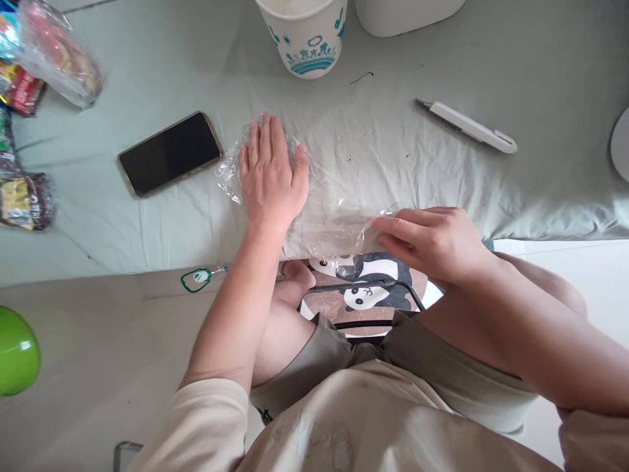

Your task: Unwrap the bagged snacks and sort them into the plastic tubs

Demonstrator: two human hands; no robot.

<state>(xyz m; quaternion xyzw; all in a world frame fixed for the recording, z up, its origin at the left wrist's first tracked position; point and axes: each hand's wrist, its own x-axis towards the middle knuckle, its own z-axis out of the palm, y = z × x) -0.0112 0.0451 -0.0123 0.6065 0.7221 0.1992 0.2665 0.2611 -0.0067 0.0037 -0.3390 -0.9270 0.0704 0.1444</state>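
A thin clear plastic sheet (327, 226) lies crinkled on the pale green cloth of the table (383, 131), its near part hanging over the front edge. My left hand (272, 170) rests flat on the sheet's left part, fingers stretched out. At the sheet's right edge is my right hand (427, 239), fingers bent and closed, the fingertips at the plastic. A black phone (171, 154) lies just left of my left hand. Beyond my right hand lies a white utility knife (469, 124).
A paper cup (312, 42) and a white container (403, 13) stand at the back. Wrapped snacks (59, 56) lie at the far left. A round grey-white object (622, 144) is at the right edge. Below left is a green round object (17, 351).
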